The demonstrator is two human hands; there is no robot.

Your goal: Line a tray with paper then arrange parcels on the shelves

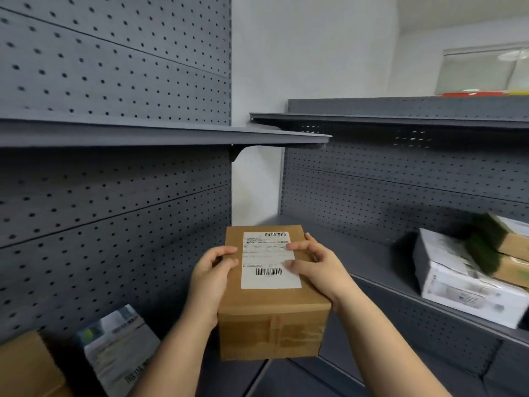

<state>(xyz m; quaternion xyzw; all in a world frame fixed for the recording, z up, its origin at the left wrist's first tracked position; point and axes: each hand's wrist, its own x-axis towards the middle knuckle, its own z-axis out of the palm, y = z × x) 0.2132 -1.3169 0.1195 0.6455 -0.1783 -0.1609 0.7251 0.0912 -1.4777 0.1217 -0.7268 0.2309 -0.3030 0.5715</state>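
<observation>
Grey pegboard fills the left of the frame, and a grey shelf juts across its middle. A white wall shows at upper centre. Another pegboard rack stands at right, with a blurred glass pane above it.

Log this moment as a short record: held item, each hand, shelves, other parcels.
held item: brown cardboard box with white barcode label, held before the shelf corner
left hand: grips the box's left side
right hand: grips its right side, fingertips on the label
right grey metal shelf: white carton, green-banded brown boxes
lower left: grey printed mailer bag, brown box corner
</observation>
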